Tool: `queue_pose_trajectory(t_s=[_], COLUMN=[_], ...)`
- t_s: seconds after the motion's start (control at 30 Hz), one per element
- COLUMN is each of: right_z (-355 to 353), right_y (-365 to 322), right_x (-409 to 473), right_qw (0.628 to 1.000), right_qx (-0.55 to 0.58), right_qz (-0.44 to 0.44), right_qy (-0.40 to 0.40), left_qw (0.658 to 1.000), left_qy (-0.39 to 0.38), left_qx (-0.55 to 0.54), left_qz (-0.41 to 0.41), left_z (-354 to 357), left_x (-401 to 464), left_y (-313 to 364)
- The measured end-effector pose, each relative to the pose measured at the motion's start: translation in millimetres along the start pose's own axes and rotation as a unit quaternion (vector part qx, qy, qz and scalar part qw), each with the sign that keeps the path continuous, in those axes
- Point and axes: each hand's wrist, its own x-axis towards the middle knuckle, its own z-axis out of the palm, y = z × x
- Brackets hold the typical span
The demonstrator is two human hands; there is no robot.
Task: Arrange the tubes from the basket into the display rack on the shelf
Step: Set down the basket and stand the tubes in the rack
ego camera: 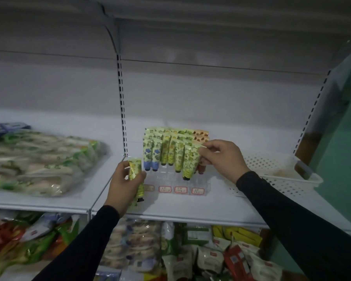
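A clear display rack [197,186] with red-framed labels stands on the white shelf [170,209]. Several patterned tubes stand in it cap down, blue ones at the left, green and yellow in the middle, orange at the back right. My right hand [221,159] pinches the top of a green tube [188,161] at the rack's front right; its black cap hangs just above the rack. My left hand [124,183] grips a couple of yellow-green tubes [136,175] in front of the rack's left end. The white perforated basket [276,171] sits to the right.
Large bags of packaged goods [39,159] lie on the shelf to the left. A slotted upright [122,106] rises behind the rack's left side. Snack packets [190,252] fill the shelf below. A green wall [344,159] is at the right.
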Motion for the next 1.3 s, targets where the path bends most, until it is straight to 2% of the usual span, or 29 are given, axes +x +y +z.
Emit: queue_pose_trajectory(t_s=[0.2, 0.4, 0.6, 1.03, 1.3], right_z=[27, 42, 47, 47, 48], right_y=[-3, -9, -11, -30, -24], right_x=[2, 4, 7, 23, 29], right_qw=[0.995, 0.988, 0.973, 0.954, 0.934], right_qx=[-0.081, -0.139, -0.223, -0.285, -0.340], right_qz=[-0.034, -0.054, -0.066, -0.072, -0.097], right_qy=[0.046, 0.048, 0.012, -0.057, -0.042], left_qw=[0.999, 0.999, 1.000, 0.999, 0.998], left_qy=[0.024, 0.024, 0.004, -0.025, -0.056], left_qx=[0.041, 0.010, -0.002, 0.006, 0.025], left_qz=[-0.015, -0.025, -0.015, -0.029, -0.026], left_z=[-12, -14, -13, -8, -8], left_x=[11, 17, 16, 16, 15], left_y=[-17, -21, -21, -21, -23])
